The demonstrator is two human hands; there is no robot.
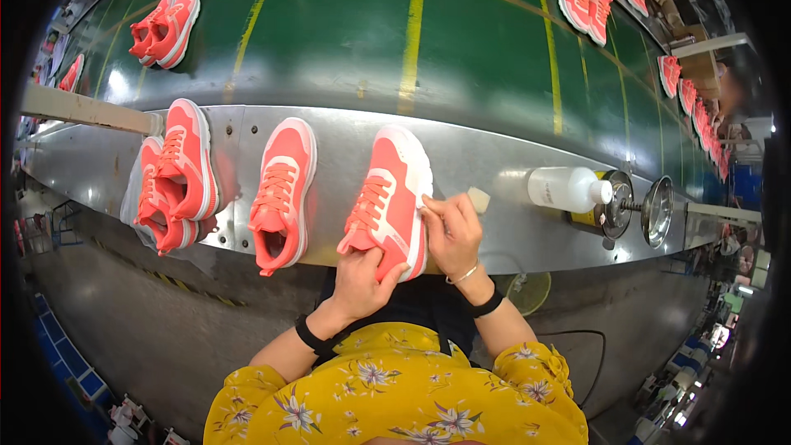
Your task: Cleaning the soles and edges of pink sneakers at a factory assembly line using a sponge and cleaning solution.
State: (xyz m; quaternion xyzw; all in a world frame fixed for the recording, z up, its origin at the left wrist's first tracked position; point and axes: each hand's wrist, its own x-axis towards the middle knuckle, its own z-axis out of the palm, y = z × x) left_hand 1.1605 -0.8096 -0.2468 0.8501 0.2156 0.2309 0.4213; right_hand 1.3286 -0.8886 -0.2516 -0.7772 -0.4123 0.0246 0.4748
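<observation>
Two hands worked on a pink shoe (386,185), left of the white bottle (563,189).
From far away, I saw the left hand (361,284) hold the shoe's heel end, its fingers curled at the opening and its thumb on the side. The right hand (453,235) had its thumb and pointing finger in a narrow pinch at the white sole (412,156); I could not tell if they had closed on anything. I think the step was careful work along that edge, and the next move called for a firm left hold and a light right touch. A small pale block (478,199) lay just left of the bottle, and another shoe (283,185) sat much farther left of it.
</observation>
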